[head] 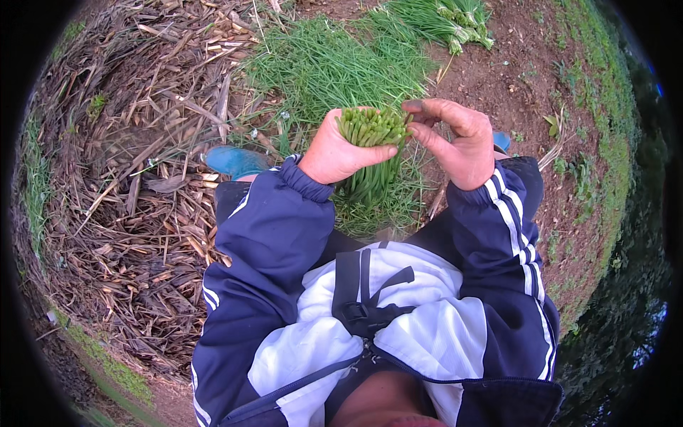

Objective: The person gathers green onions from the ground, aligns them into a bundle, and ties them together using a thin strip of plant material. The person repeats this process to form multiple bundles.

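My left hand point(341, 152) is closed around a thick bunch of green stalks point(372, 128), probably chives, with the cut ends facing up and the leaves hanging down. At the right edge of the bunch, my right hand point(453, 139) has its thumb and index finger brought close together, touching or nearly touching an outer stalk. Whether a stalk is pinched between those fingertips cannot be told. Loose green leaves point(341, 64) lie in a spread heap on the ground beyond my hands. Farther off, several bunches of similar greens point(459, 24) lie with their pale ends towards the right.
Dry stalk mulch point(155, 240) covers the ground on the left. Bare reddish soil point(512, 91) with small weeds stretches along the right. A blue shoe point(237, 161) shows beside my left sleeve, and part of another blue shoe point(501, 141) shows behind my right wrist.
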Motion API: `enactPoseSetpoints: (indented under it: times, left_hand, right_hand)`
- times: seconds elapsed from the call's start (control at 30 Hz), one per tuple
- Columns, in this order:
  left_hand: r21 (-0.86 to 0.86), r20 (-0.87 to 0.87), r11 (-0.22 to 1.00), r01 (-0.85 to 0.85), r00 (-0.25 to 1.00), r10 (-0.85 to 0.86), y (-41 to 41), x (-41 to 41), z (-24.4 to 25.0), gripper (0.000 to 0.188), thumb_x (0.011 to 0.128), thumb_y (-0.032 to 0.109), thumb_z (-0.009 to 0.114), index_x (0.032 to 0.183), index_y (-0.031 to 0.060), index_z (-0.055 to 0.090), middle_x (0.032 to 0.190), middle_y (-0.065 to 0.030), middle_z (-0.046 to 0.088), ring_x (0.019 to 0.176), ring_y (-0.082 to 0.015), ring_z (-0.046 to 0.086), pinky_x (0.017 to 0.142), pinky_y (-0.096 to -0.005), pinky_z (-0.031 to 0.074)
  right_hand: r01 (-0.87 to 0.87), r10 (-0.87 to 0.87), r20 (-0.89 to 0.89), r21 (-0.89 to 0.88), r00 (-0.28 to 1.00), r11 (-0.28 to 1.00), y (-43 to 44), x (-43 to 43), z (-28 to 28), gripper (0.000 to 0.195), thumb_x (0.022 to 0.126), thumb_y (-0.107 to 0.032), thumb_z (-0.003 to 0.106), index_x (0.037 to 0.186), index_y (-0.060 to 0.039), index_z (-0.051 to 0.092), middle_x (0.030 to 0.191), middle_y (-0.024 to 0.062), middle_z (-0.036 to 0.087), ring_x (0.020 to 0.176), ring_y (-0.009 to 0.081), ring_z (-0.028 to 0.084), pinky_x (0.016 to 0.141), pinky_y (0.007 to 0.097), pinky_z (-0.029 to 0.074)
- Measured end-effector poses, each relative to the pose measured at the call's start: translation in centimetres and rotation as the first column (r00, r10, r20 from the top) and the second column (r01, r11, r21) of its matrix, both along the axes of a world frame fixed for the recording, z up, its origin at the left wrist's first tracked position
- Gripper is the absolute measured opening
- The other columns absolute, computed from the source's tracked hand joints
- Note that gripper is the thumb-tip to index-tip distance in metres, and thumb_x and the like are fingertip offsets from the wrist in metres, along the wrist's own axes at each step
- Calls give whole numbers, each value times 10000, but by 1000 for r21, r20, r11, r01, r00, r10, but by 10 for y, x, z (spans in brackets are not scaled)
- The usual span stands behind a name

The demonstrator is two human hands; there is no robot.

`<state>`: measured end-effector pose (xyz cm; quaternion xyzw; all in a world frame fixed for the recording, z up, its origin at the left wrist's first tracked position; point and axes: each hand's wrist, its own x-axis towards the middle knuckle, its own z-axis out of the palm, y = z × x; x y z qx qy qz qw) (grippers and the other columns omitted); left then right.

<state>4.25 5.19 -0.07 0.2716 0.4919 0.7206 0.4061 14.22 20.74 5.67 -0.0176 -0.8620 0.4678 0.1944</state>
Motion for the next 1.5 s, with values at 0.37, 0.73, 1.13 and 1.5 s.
enactPoseSetpoints:
  times: [0.37, 0.73, 1.13, 1.5]
  left_hand:
    - [-13, -5, 998, 60, 998, -60, -1, 0, -6, 364, 678, -12, 744, 1012, 7, 600, 936, -28, 638, 857, -94, 585, 769, -257, 487]
    - [113, 178, 993, 39, 982, -59, 4, 4, -2, 362, 668, -29, 729, 1004, 4, 595, 923, -43, 645, 841, -122, 603, 769, -270, 485]
    - [80, 150, 972, 220, 962, -230, 1, -8, -6, 386, 670, -34, 721, 1029, -3, 582, 888, -72, 644, 813, -173, 632, 750, -304, 510]
    - [-135, -94, 964, -231, 971, 220, -49, -42, 6, 327, 676, -82, 698, 981, -25, 595, 869, -100, 656, 798, -173, 641, 742, -296, 519]
  right_hand:
    - [-139, 140, 80, -19, 987, 990, 8, 0, 5, 178, 734, -32, 656, 905, 10, 633, 776, 104, 622, 689, 175, 619, 624, 285, 498]
    - [-110, 120, -42, 189, 992, 976, 4, -1, 5, 164, 690, -29, 682, 842, -33, 621, 763, 94, 617, 703, 251, 628, 596, 321, 501]
    - [-152, 185, -126, 232, 975, 961, 3, -7, 2, 134, 711, -24, 669, 839, -34, 632, 757, 77, 625, 662, 215, 620, 576, 284, 496]
    - [-277, -212, 844, 383, 492, 881, 103, 20, -165, 205, 777, -286, 647, 853, -101, 693, 836, 157, 648, 825, 305, 626, 761, 396, 487]
